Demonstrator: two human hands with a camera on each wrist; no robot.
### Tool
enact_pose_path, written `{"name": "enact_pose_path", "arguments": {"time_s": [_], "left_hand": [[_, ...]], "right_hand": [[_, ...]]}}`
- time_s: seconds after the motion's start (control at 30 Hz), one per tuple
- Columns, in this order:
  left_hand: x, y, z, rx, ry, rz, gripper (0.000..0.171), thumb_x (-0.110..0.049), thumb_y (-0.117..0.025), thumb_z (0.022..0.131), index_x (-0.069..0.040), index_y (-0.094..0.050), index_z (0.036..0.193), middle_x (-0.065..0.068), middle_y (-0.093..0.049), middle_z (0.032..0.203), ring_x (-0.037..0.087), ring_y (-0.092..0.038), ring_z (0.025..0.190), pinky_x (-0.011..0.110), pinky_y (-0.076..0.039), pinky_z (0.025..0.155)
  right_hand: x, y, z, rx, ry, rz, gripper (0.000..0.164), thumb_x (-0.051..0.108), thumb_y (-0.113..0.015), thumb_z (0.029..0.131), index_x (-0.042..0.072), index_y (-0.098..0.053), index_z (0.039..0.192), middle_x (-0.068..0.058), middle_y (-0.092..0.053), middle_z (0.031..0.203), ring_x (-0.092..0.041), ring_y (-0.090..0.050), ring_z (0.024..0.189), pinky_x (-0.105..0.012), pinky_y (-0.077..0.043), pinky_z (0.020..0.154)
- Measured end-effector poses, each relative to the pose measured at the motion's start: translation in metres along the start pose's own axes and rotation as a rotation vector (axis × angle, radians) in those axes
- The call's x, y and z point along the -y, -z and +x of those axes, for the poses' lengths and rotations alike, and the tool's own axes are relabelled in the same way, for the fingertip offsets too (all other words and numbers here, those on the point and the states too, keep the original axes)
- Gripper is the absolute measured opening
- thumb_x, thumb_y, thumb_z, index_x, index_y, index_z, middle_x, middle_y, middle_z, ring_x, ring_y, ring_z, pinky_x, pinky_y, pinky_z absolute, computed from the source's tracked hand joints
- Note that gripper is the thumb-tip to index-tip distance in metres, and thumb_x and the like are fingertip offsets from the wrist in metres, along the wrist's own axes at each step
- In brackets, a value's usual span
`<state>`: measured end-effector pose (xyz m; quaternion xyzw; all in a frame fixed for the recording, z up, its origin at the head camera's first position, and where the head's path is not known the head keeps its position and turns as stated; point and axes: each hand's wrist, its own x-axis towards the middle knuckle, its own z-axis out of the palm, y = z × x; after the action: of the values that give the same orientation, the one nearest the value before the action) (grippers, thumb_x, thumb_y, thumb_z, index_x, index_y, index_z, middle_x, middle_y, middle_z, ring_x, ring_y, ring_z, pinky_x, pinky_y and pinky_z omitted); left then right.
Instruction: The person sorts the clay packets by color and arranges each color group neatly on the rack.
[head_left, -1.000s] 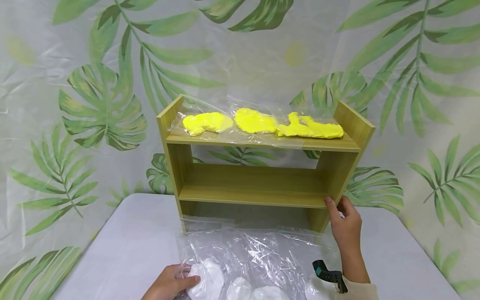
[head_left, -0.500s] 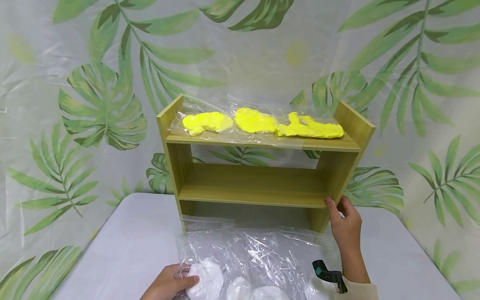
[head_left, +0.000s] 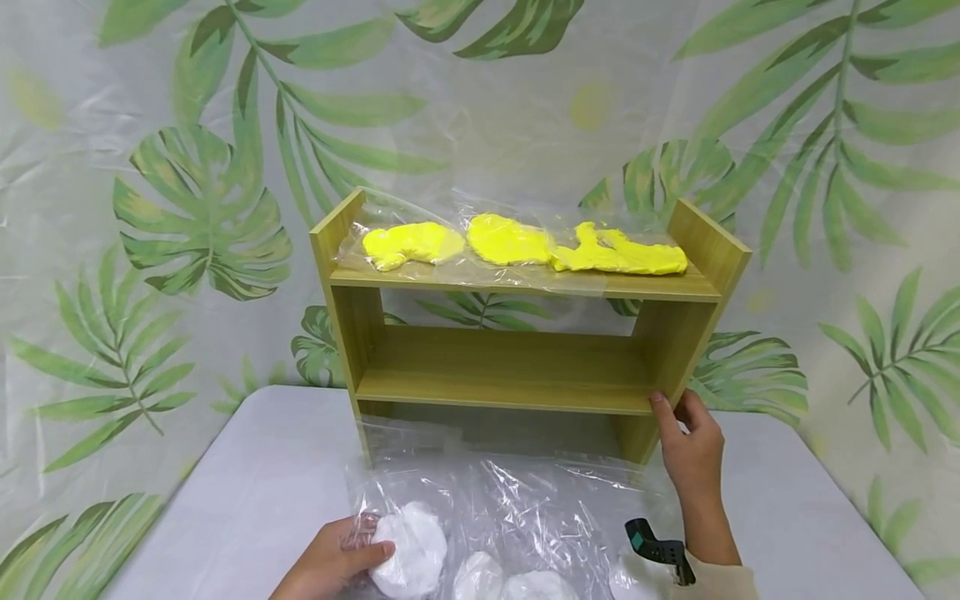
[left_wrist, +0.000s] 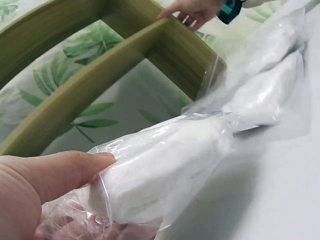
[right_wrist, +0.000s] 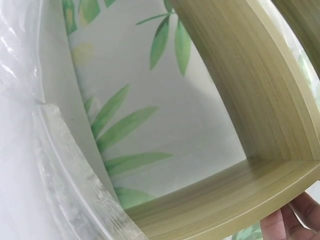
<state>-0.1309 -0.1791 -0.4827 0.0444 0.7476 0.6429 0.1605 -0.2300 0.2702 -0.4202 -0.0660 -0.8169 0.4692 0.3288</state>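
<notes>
My left hand (head_left: 330, 557) pinches a clear plastic bag with a white clay-like lump (head_left: 411, 552) inside. In the left wrist view the thumb (left_wrist: 75, 170) lies on top of this bag and the fingers show through the film below. My right hand (head_left: 696, 450) grips the right side panel of the wooden shelf (head_left: 502, 358), its thumb at the front end of the middle board. In the right wrist view, fingertips (right_wrist: 295, 220) show on the panel's outer side. More bagged white lumps (head_left: 536, 585) lie to the right of the left hand.
Clear bags with yellow clay-like lumps (head_left: 510, 240) lie in a row on the shelf's top board. The shelf stands on a white table (head_left: 225, 492) before a leaf-print cloth backdrop (head_left: 502, 117). A black wrist device (head_left: 660, 552) sits on the right wrist.
My left hand has shifted slightly left and up, and the bag it holds has lifted a little at that side. The right hand and the shelf keep their place.
</notes>
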Motion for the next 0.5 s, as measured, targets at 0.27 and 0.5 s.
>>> {"name": "enact_pose_path", "arguments": {"time_s": [0.27, 0.5], "left_hand": [[-0.021, -0.005, -0.008, 0.013, -0.068, -0.041, 0.052, -0.02, -0.068, 0.089, 0.014, -0.051, 0.124, 0.011, -0.068, 0.104, 0.012, -0.063, 0.092, 0.025, -0.052, 0.079], [-0.03, -0.014, -0.015, 0.102, -0.107, -0.137, 0.052, -0.014, -0.064, 0.091, 0.016, -0.044, 0.129, 0.014, -0.068, 0.106, 0.014, -0.065, 0.092, 0.026, -0.053, 0.08]], "right_hand": [[0.002, 0.001, -0.001, 0.014, -0.011, -0.008, 0.038, 0.038, -0.056, 0.097, 0.014, -0.062, 0.125, -0.004, -0.066, 0.108, 0.001, -0.054, 0.093, -0.006, -0.042, 0.074], [0.002, 0.0, -0.001, 0.015, -0.009, -0.015, 0.039, 0.038, -0.055, 0.097, 0.013, -0.061, 0.127, -0.004, -0.066, 0.11, 0.001, -0.053, 0.093, -0.005, -0.041, 0.073]]}}
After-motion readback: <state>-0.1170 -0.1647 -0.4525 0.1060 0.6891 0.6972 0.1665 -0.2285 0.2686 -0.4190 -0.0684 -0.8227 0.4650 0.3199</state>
